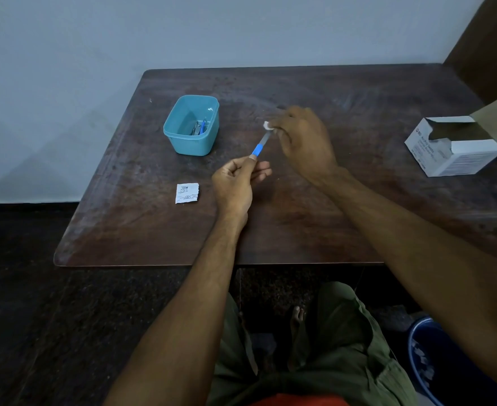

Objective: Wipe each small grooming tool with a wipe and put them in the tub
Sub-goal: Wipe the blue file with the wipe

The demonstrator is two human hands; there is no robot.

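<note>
on the box [458, 155], "bd" reads; the wrapper [187, 193] print is illegible

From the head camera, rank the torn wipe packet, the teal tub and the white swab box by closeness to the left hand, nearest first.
Measured from the left hand:
1. Torn wipe packet, just to its left on the table.
2. Teal tub, farther back and left.
3. White swab box, far off at the table's right edge.

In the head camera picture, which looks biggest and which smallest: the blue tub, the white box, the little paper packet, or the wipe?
Largest to smallest, as they look:
1. White box, though cut off by the frame edge
2. Blue tub
3. Paper packet
4. Wipe, mostly hidden in the right hand
</note>
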